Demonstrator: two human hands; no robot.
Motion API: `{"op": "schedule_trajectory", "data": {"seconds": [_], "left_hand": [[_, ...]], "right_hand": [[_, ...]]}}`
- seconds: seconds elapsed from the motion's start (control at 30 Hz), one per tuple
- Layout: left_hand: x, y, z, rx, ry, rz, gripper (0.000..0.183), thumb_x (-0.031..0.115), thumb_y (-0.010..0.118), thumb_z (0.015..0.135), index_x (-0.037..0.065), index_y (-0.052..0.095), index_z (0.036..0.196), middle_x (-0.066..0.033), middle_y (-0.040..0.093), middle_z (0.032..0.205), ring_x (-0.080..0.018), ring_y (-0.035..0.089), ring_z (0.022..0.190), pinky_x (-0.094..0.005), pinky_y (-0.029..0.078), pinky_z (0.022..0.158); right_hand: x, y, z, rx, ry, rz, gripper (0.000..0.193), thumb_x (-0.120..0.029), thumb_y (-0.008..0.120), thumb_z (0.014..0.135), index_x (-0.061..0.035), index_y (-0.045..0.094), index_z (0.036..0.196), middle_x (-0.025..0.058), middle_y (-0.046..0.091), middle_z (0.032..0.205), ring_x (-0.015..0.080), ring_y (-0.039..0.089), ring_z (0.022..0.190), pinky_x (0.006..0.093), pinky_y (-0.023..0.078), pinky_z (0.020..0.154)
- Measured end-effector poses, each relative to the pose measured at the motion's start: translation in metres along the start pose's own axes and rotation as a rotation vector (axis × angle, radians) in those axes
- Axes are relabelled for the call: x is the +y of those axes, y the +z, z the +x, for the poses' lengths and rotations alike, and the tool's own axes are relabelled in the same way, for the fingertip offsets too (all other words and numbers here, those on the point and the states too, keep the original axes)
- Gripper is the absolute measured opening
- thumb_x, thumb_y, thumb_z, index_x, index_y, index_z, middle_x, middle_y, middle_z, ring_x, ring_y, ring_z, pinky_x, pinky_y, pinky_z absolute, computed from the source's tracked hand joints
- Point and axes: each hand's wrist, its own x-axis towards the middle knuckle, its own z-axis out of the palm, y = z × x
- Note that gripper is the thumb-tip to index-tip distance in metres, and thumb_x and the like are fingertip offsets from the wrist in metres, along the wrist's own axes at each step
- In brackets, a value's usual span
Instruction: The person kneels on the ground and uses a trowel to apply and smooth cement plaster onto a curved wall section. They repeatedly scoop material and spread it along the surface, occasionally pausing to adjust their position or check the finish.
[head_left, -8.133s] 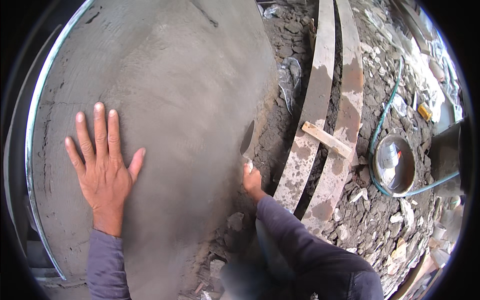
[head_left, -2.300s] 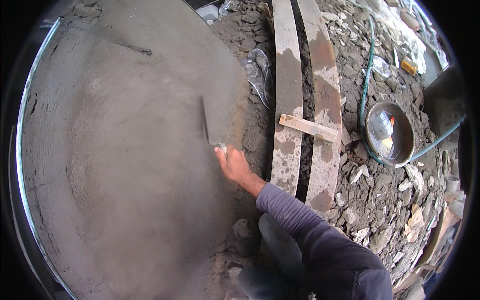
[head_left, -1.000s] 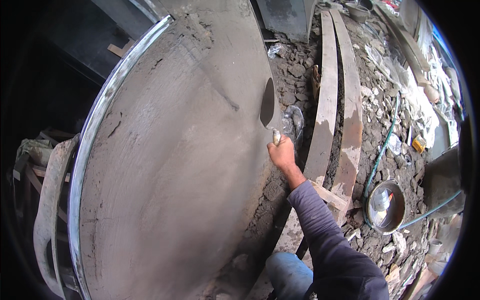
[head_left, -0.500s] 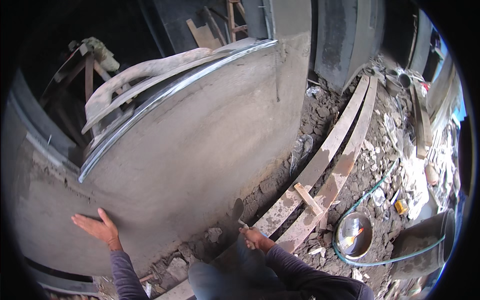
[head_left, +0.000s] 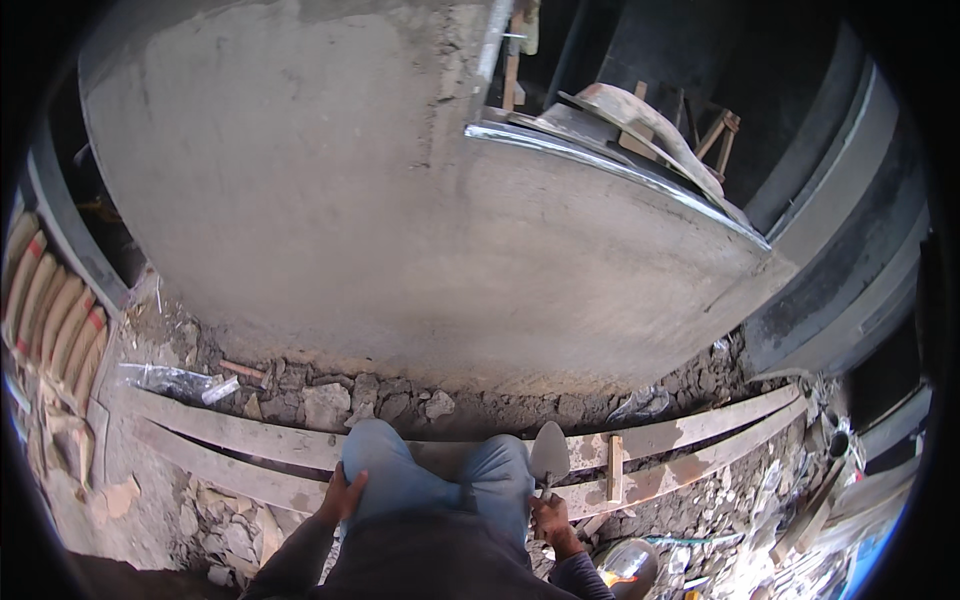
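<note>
A broad grey plastered wall [head_left: 330,200] fills the upper part of the view, running under and up the left side of a dark opening, whose lower edge carries a pale, shiny strip [head_left: 540,139]. In front of the wall's foot lies a band of broken earth and stones, and on the near side of that two long boards [head_left: 250,434] run side by side, passing beneath the person's bent, jeans-clad legs [head_left: 385,460]. Tan sacks [head_left: 55,305] are stacked at the far left. At the lower right, near the right forearm, stands a round bucket [head_left: 648,568] with something orange in it, though glare keeps me from saying what. A short wooden piece [head_left: 614,468] lies across both boards, just right of the trowel [head_left: 550,452], which points blade-up beside the right knee. The right hand [head_left: 549,518] grips its handle; the left hand [head_left: 343,497] is released, resting against the left leg's outer side.
</note>
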Motion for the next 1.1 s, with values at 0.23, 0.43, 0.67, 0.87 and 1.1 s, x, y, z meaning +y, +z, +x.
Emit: {"op": "schedule_trajectory", "data": {"seconds": [0.23,0.43,0.67,0.87,1.1], "left_hand": [[-0.053,-0.059,-0.060,0.076,-0.117,-0.134,0.131,0.076,0.074,0.081,-0.010,0.018,0.162,-0.0387,0.035,0.160,-0.0500,0.040,0.149,-0.0487,0.037,0.122],[-0.082,-0.088,-0.135,0.070,-0.129,0.099,0.146,0.086,0.070,0.077,-0.014,0.008,0.163,-0.0399,0.026,0.164,-0.0553,0.033,0.151,-0.0542,0.034,0.124],[-0.127,-0.127,-0.211,0.180,-0.083,0.169,0.142,0.087,0.068,0.078,-0.013,0.012,0.163,-0.0410,0.023,0.165,-0.0570,0.032,0.151,-0.0535,0.032,0.125],[-0.123,-0.181,-0.282,0.332,0.295,-0.039,0.095,0.060,0.071,0.094,-0.007,0.042,0.155,-0.0326,0.047,0.155,-0.0467,0.049,0.143,-0.0523,0.041,0.119],[-0.003,-0.282,-0.422,0.379,1.174,-0.431,0.072,0.039,0.073,0.099,-0.009,0.051,0.149,-0.0276,0.061,0.146,-0.0360,0.058,0.140,-0.0466,0.046,0.115]], "right_hand": [[0.009,0.115,-0.052,-0.256,-0.354,-0.235,0.034,-0.033,0.060,0.104,-0.0011,0.063,0.093,0.0072,0.064,0.070,0.0182,0.060,0.055,0.0361,0.047,0.050],[0.059,0.167,-0.064,-0.291,-1.386,-0.994,0.022,-0.030,0.060,0.103,-0.0094,0.066,0.102,0.0186,0.062,0.077,0.0400,0.064,0.068,0.0518,0.047,0.056],[0.095,0.211,-0.065,-0.455,-0.988,-0.956,0.020,-0.031,0.064,0.102,-0.0113,0.063,0.101,0.0163,0.061,0.079,0.0366,0.064,0.067,0.0498,0.049,0.057],[0.080,0.269,-0.131,-0.515,-0.563,-0.843,0.029,-0.038,0.065,0.101,-0.0127,0.060,0.115,0.0155,0.062,0.088,0.0333,0.065,0.074,0.0488,0.051,0.062],[0.061,0.307,-0.176,-0.645,-0.415,-0.860,0.045,-0.045,0.067,0.100,-0.0142,0.056,0.132,0.0145,0.063,0.099,0.0294,0.065,0.081,0.0477,0.054,0.069]]}}
